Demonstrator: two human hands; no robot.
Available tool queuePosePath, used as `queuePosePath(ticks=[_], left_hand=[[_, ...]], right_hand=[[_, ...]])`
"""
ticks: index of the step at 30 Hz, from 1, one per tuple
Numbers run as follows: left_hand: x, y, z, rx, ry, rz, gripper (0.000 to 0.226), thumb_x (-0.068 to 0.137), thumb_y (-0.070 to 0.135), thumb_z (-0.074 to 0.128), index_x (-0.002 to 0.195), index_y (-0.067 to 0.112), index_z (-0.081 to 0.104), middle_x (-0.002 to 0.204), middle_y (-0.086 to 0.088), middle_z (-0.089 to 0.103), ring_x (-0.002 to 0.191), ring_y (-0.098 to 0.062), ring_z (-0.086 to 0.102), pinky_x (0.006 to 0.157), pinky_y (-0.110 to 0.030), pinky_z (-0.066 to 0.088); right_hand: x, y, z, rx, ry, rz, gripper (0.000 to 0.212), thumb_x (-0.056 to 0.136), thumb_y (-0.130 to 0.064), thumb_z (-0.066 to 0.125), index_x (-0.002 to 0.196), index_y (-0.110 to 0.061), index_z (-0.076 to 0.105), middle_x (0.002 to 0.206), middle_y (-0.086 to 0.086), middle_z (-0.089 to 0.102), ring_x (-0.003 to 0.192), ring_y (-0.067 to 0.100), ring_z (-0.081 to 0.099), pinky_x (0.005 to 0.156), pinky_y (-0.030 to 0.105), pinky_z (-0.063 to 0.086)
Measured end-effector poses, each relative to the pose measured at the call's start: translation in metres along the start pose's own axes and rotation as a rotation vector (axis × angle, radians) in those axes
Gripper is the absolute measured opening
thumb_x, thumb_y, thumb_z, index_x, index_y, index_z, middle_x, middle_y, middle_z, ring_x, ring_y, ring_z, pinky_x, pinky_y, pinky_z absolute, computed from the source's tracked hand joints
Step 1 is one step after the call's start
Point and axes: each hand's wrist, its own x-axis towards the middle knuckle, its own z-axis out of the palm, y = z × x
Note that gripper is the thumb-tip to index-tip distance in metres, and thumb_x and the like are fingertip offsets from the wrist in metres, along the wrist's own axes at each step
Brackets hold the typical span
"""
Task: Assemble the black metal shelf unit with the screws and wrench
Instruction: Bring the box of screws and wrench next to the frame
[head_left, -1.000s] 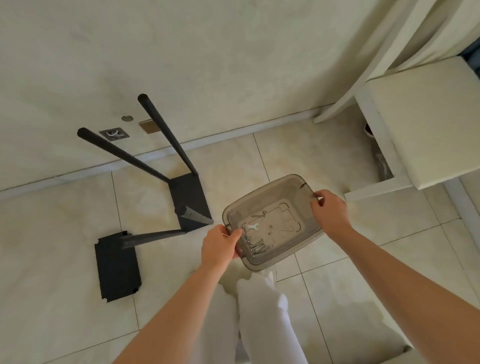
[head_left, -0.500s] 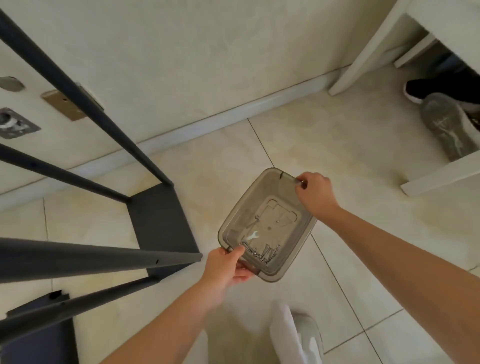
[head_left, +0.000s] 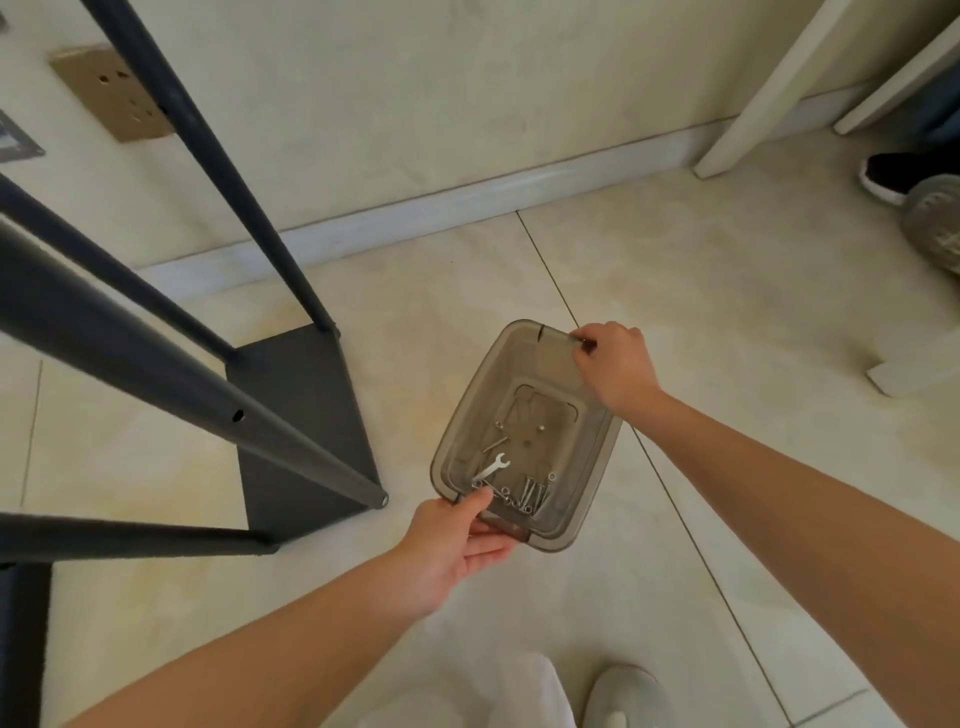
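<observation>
Fetching screws (head_left: 532, 493), seemingly: tray (head_left: 464, 415) is gripped by left hand (head_left: 457, 540) near, right hand (head_left: 615, 364) far; next it likely must be set beside the shelf (head_left: 301, 384).

Both bare forearms reached forward and down from the lower edge of the view. The left hand (head_left: 457, 540) gripped the near end of the smoky plastic bin (head_left: 519, 358), thumb over the rim and fingers curled beneath. The right hand (head_left: 615, 364) held the far end, knuckles up, fingers hooked over the rim, its arm stretched farther out.
</observation>
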Motion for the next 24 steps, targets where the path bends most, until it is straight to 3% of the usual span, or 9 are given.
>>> queuePosePath(ticks=[5, 8, 12, 14, 16, 19, 22, 24], left_hand=[[-0.004, -0.008, 0.0, -0.064, -0.057, -0.042, 0.027, 0.099, 0.02, 0.063, 0.106, -0.005, 0.062, 0.097, -0.026, 0.074, 0.084, -0.033, 0.077, 0.066, -0.037, 0.063], [-0.007, -0.007, -0.005, 0.071, -0.02, -0.067, 0.036, 0.095, 0.035, 0.069, 0.104, 0.002, 0.058, 0.111, -0.023, 0.072, 0.087, -0.033, 0.077, 0.07, -0.037, 0.063], [-0.003, 0.002, -0.011, 0.437, 0.234, 0.196, 0.046, 0.09, 0.048, 0.07, 0.115, 0.017, 0.047, 0.112, -0.004, 0.06, 0.093, -0.026, 0.073, 0.082, -0.039, 0.062], [0.002, 0.014, -0.015, 0.587, 0.282, 0.337, 0.046, 0.093, 0.047, 0.067, 0.121, 0.019, 0.044, 0.112, 0.002, 0.057, 0.104, -0.025, 0.065, 0.095, -0.044, 0.055], [0.009, 0.027, -0.017, 0.757, 0.303, 0.434, 0.042, 0.096, 0.042, 0.065, 0.126, 0.021, 0.045, 0.109, 0.004, 0.056, 0.104, -0.022, 0.061, 0.092, -0.038, 0.051], [0.017, 0.042, -0.017, 0.994, 0.321, 0.558, 0.031, 0.099, 0.028, 0.061, 0.126, 0.013, 0.055, 0.106, 0.002, 0.059, 0.093, -0.02, 0.06, 0.078, -0.03, 0.044], [0.021, 0.048, -0.012, 1.067, 0.296, 0.577, 0.017, 0.1, 0.015, 0.055, 0.115, 0.009, 0.06, 0.103, -0.004, 0.064, 0.086, -0.028, 0.064, 0.077, -0.041, 0.053], [0.025, 0.049, -0.008, 1.084, 0.292, 0.582, 0.014, 0.1, 0.013, 0.053, 0.11, 0.008, 0.061, 0.1, -0.009, 0.065, 0.086, -0.031, 0.065, 0.079, -0.044, 0.056]], right_hand=[[-0.007, 0.001, 0.002, 0.165, -0.016, 0.01, 0.041, 0.094, -0.005, 0.047, 0.132, -0.013, 0.06, 0.122, 0.009, 0.065, 0.115, 0.025, 0.057, 0.095, 0.029, 0.046], [-0.023, 0.005, 0.002, 0.176, 0.023, 0.052, 0.049, 0.094, -0.006, 0.049, 0.142, -0.013, 0.049, 0.139, 0.01, 0.052, 0.129, 0.027, 0.047, 0.101, 0.032, 0.04], [-0.07, 0.013, 0.008, 0.345, 0.066, 0.21, 0.058, 0.096, -0.014, 0.053, 0.149, -0.008, 0.031, 0.15, 0.013, 0.039, 0.137, 0.03, 0.04, 0.108, 0.036, 0.034], [-0.094, 0.014, 0.015, 0.432, 0.011, 0.278, 0.065, 0.098, -0.02, 0.055, 0.152, -0.01, 0.022, 0.154, 0.012, 0.034, 0.138, 0.029, 0.038, 0.107, 0.036, 0.034], [-0.111, 0.014, 0.023, 0.488, -0.053, 0.315, 0.067, 0.098, -0.022, 0.055, 0.153, -0.011, 0.019, 0.154, 0.011, 0.034, 0.136, 0.03, 0.042, 0.108, 0.039, 0.037], [-0.12, 0.012, 0.032, 0.53, -0.086, 0.339, 0.057, 0.098, -0.02, 0.052, 0.147, -0.013, 0.026, 0.137, 0.009, 0.05, 0.112, 0.029, 0.059, 0.089, 0.038, 0.051], [-0.11, 0.011, 0.033, 0.524, -0.096, 0.364, 0.046, 0.099, -0.016, 0.046, 0.142, -0.012, 0.031, 0.109, 0.0, 0.059, 0.088, 0.021, 0.063, 0.06, 0.028, 0.046], [-0.1, 0.01, 0.032, 0.501, -0.098, 0.36, 0.044, 0.1, -0.015, 0.043, 0.142, -0.012, 0.03, 0.092, -0.009, 0.054, 0.078, 0.013, 0.06, 0.053, 0.024, 0.042]])
